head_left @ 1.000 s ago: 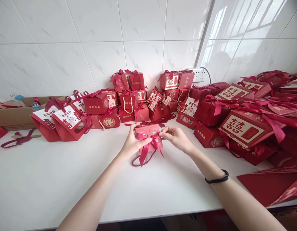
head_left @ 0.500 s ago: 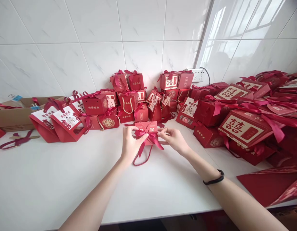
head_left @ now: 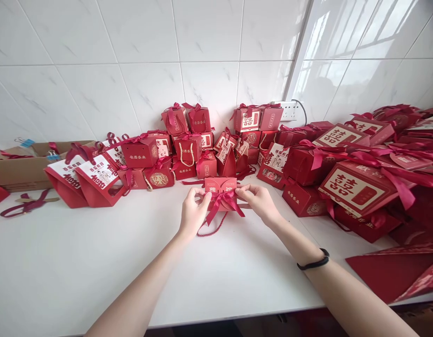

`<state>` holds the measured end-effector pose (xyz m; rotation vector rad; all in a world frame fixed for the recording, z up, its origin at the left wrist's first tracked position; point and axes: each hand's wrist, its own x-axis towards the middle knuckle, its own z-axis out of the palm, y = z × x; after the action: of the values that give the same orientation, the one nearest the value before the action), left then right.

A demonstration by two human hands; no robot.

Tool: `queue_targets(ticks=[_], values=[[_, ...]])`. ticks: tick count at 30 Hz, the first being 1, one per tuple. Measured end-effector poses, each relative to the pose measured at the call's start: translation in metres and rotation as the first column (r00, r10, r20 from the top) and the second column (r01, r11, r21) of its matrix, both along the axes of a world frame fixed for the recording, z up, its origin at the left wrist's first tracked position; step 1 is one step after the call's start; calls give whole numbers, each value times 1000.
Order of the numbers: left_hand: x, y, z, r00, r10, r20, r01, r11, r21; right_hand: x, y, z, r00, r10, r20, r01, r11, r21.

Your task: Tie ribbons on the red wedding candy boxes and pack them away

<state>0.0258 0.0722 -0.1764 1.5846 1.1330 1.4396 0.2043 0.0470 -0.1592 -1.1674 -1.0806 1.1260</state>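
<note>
A small red gift box (head_left: 220, 182) sits on the white table between my hands, its flaps meeting on top. Across it lies a dark pink ribbon (head_left: 228, 202) tied in a bow, with two tails hanging toward me. My left hand (head_left: 195, 210) pinches the ribbon at the box's left side, thumb against fingers. On the right side, the fingertips of my right hand (head_left: 256, 201) are closed on the ribbon's other loop. A twisted red cord handle (head_left: 210, 232) curves out from the box's near side onto the table. A black band (head_left: 313, 260) circles my right wrist.
Red gift boxes (head_left: 139, 152) with ribbons are stacked along the tiled wall. A larger heap (head_left: 357, 185) fills the right side. Red bags (head_left: 99, 180) and a cardboard carton (head_left: 20, 173) stand at left, near a loose ribbon (head_left: 25, 206). A power strip (head_left: 289, 110) is against the wall.
Both hands stay at the ribbon. The left hand has shifted slightly right and its fingers have drawn back, so more of the box top and bow shows. The box appears slightly further right.
</note>
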Motion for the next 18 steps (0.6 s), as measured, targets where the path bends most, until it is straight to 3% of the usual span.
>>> queue_targets(ticks=[18], values=[[-1, -1, 3, 1000, -3, 31, 1, 996, 89, 5, -1, 5, 991, 80, -104, -93, 988, -124]])
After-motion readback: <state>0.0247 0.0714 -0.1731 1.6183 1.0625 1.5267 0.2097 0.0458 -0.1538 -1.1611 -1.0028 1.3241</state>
